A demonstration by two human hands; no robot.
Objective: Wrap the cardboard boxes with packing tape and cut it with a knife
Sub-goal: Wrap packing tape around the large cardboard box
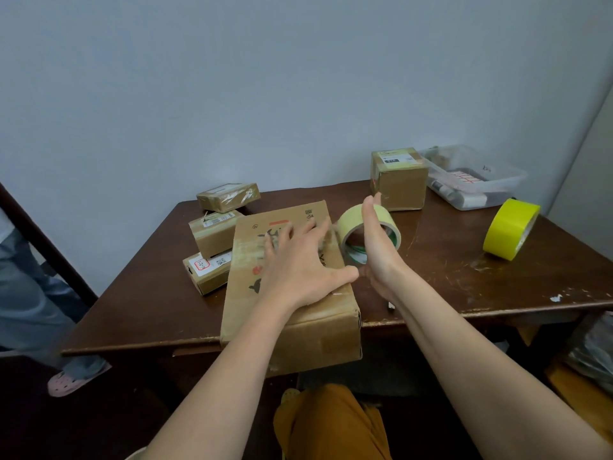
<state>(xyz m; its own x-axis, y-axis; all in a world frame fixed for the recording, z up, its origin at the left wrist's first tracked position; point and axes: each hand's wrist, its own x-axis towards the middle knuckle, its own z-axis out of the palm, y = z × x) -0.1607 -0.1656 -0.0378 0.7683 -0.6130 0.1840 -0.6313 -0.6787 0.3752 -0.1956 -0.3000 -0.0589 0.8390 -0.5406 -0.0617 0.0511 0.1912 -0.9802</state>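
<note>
Orange trousers (331,423) at bottom edge, nearest the lens; two bare forearms reach out above them. Large cardboard box (292,293) lies flat on the brown surface (464,287), its near end overhanging the front edge. Left hand (298,260) pressed flat on the box top, fingers spread and straight, grip released, fingertips blurred. Right hand (378,247) just right of the box, fingers straight, reaching across a pale tape roll (371,234) that stands on edge; thumb side hidden, so cannot tell whether it grasps the roll. A short strip seems to run from roll to box, blurred.

Three small boxes (212,240) clustered left of the large one. Another small box (399,179) stands behind the roll, beside a clear plastic bin (477,180). Bright yellow tape roll (510,229) on edge, well apart at right. A person's legs (33,293) at far left.
</note>
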